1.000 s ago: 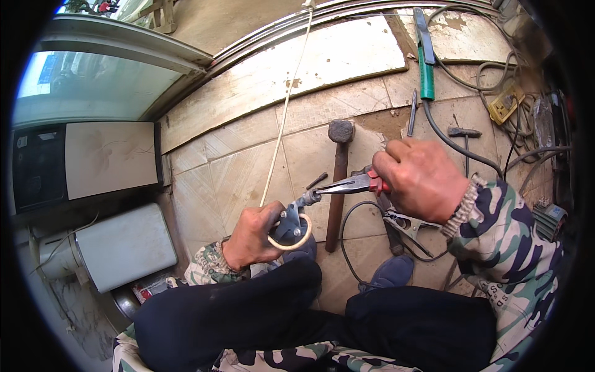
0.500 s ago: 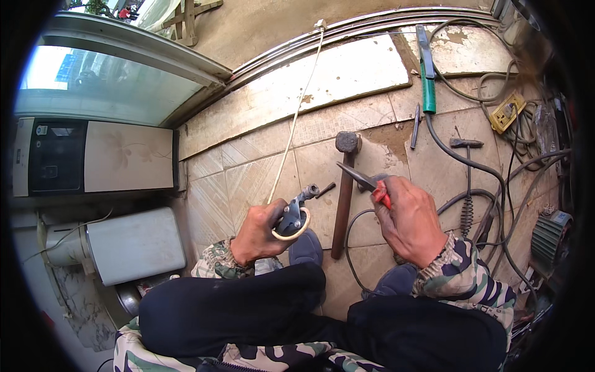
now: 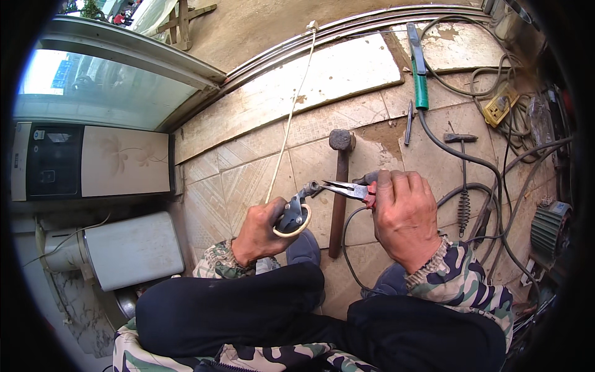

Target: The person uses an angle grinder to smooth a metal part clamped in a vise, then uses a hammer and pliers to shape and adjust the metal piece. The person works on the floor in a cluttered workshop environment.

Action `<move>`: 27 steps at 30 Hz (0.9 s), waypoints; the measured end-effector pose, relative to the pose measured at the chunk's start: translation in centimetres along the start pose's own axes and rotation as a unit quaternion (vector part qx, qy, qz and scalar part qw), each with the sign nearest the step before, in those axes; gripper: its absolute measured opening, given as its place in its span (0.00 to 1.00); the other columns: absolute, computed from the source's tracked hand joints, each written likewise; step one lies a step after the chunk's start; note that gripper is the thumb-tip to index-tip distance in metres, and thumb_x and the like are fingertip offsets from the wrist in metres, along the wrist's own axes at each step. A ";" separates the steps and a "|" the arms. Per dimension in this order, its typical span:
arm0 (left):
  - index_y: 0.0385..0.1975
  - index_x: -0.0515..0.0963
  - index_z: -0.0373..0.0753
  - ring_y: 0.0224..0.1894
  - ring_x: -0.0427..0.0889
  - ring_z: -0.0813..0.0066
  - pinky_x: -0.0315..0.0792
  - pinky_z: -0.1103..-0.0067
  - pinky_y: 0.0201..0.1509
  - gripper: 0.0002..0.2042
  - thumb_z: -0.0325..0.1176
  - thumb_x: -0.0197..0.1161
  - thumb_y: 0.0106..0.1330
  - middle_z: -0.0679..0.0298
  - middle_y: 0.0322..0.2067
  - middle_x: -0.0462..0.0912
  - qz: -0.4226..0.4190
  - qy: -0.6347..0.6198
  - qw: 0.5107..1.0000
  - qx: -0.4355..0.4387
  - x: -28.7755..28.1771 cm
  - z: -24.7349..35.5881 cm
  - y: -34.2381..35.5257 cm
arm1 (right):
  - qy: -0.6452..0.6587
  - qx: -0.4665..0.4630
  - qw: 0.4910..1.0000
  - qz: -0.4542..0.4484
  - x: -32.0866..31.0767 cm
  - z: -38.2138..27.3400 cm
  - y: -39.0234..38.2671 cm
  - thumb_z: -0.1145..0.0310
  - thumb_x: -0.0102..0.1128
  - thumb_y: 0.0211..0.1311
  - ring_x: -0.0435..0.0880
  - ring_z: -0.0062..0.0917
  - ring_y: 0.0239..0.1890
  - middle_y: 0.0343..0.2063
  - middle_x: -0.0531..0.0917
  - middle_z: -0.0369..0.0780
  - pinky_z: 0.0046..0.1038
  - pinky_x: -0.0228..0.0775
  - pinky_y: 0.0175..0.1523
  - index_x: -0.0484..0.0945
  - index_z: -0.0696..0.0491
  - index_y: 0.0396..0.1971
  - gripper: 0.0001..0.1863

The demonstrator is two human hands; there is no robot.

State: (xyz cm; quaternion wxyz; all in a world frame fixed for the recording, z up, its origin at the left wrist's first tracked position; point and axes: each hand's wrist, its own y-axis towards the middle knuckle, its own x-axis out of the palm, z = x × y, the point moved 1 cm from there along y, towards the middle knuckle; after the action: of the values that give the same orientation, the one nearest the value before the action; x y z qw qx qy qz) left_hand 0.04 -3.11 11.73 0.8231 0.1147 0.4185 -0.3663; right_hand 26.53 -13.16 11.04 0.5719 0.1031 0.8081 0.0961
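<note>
metal fitting [image 3: 292, 216], blue-grey, bolted, cream-looped, sits gripped in left hand [image 3: 256, 234] above beige tiled floor [image 3: 248, 177], toward its left edge; right hand [image 3: 406, 217] clasps red-handled steel pliers [image 3: 352, 190], tips parted beside the fitting's end.

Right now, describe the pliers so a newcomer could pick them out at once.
Find the brown-handled hammer on the tiled floor. In this view the pliers appear across its handle, held in the right hand. Red grips and a tapered metal nose set them apart from the dark tool with a cream loop in the left hand.
</note>
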 end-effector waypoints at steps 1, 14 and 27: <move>0.30 0.77 0.33 0.19 0.79 0.71 0.71 0.75 0.25 0.11 0.27 0.75 0.55 0.56 0.20 0.77 -0.002 0.000 1.000 0.001 0.1 -0.1 0.0 | -0.006 -0.004 1.000 0.002 0.0 0.0 0.0 0.66 0.60 0.67 0.77 0.35 0.38 0.35 0.80 0.45 0.36 0.71 0.44 0.79 0.65 0.45 0.16; 0.30 0.74 0.34 0.20 0.81 0.65 0.73 0.72 0.26 0.14 0.29 0.77 0.57 0.55 0.21 0.79 0.002 0.015 1.000 0.000 1.1 -0.2 0.4 | -0.112 -0.033 0.993 -0.019 -1.5 -0.8 0.5 0.68 0.61 0.62 0.76 0.34 0.36 0.32 0.77 0.45 0.35 0.70 0.41 0.78 0.70 0.51 0.22; 0.35 0.73 0.33 0.31 0.85 0.44 0.78 0.63 0.33 0.17 0.33 0.77 0.57 0.46 0.28 0.82 -0.034 0.009 0.999 0.006 5.8 -1.2 1.8 | -0.235 -0.014 0.962 -0.137 -3.2 -1.2 1.1 0.67 0.58 0.64 0.74 0.30 0.37 0.29 0.77 0.41 0.32 0.64 0.43 0.83 0.64 0.43 0.16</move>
State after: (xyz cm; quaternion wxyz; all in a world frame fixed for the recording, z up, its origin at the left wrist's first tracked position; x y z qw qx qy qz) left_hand 2.80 -4.20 6.27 0.8056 0.1085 0.4273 -0.3957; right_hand 26.45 -13.05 14.58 0.7546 0.0037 0.6561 0.0012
